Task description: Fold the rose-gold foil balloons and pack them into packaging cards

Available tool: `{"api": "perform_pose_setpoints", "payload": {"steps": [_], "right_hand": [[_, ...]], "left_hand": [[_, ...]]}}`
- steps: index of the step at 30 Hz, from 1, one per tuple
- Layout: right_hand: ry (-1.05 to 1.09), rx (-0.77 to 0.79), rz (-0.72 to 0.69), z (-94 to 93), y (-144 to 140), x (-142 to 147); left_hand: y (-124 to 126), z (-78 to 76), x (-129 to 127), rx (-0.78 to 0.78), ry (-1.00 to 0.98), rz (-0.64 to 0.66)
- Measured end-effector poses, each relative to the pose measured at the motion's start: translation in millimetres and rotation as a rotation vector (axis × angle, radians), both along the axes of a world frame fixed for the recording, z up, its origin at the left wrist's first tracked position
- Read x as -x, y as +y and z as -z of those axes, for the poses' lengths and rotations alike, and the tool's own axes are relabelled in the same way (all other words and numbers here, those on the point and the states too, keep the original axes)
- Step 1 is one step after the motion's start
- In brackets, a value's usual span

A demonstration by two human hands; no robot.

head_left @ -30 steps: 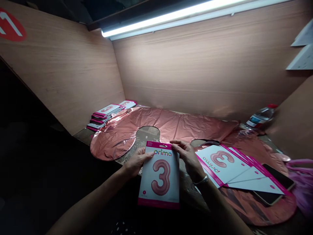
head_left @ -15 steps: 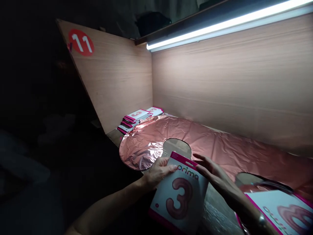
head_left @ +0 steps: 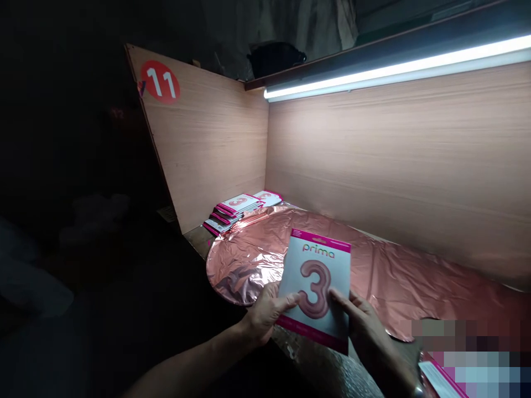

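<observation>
Head view, close, down over workbench (head_left: 199,235)

A flattened foil balloon (head_left: 373,265) lies spread across the desk (head_left: 199,235), running from the left corner along the back wall (head_left: 394,166) to the right. Behind its left end, in the corner against the side partition (head_left: 207,149), sits a stack of packets (head_left: 236,207). In front of the balloon, near the desk's front edge, a packet (head_left: 317,287) is held up between the left hand (head_left: 265,312) and the right hand (head_left: 367,331). A light strip (head_left: 394,66) runs above the back wall.
</observation>
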State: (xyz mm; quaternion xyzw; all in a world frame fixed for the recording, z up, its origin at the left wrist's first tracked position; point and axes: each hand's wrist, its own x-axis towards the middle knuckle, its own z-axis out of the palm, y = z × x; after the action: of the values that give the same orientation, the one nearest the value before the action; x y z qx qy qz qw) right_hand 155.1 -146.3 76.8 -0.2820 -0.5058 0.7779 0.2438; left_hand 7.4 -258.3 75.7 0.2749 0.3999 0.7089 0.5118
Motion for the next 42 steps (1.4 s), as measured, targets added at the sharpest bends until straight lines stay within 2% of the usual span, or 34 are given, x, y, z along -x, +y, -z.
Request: {"api": "perform_pose_setpoints", "payload": {"steps": [5,10,15,18,23,26,31,34,37,40,42], "right_hand": [[0.061,-0.06,0.027,-3.1,-16,15],[0.023,-0.046,0.013,-1.4,-21,19],[0.02,-0.065,-0.066,9.2,-17,19],[-0.062,-0.067,-0.045,18.8,-13,15],[-0.141,-0.027,-0.029,39.1,-1,11],[-0.121,-0.037,-0.037,42.0,2,20],[-0.035,-0.126,-0.139,24.0,5,48],[0.041,-0.131,-0.136,18.4,9,65],[0.091,-0.136,-0.046,17.9,15,86],[0.099,-0.159,-0.023,9.4,17,106],[0.085,-0.189,-0.029,-2.0,16,113]], "left_hand": [[-2,5.3,9,0.018,-0.039,-0.138],[-1,4.5,25,0.076,-0.002,-0.07],[3,7.3,39,0.109,0.004,-0.133],[10,-1.2,63,0.078,0.028,-0.17],[21,-22.3,120,0.03,0.122,-0.306],[24,-22.4,136,0.063,0.163,-0.27],[24,-8.6,131,0.122,0.141,-0.033],[20,-4.5,117,0.114,-0.025,-0.012],[20,-1.6,90,-0.039,-0.222,-0.09],[29,2.0,71,-0.137,-0.16,-0.273],[39,1.0,81,-0.089,-0.084,-0.396]]}}
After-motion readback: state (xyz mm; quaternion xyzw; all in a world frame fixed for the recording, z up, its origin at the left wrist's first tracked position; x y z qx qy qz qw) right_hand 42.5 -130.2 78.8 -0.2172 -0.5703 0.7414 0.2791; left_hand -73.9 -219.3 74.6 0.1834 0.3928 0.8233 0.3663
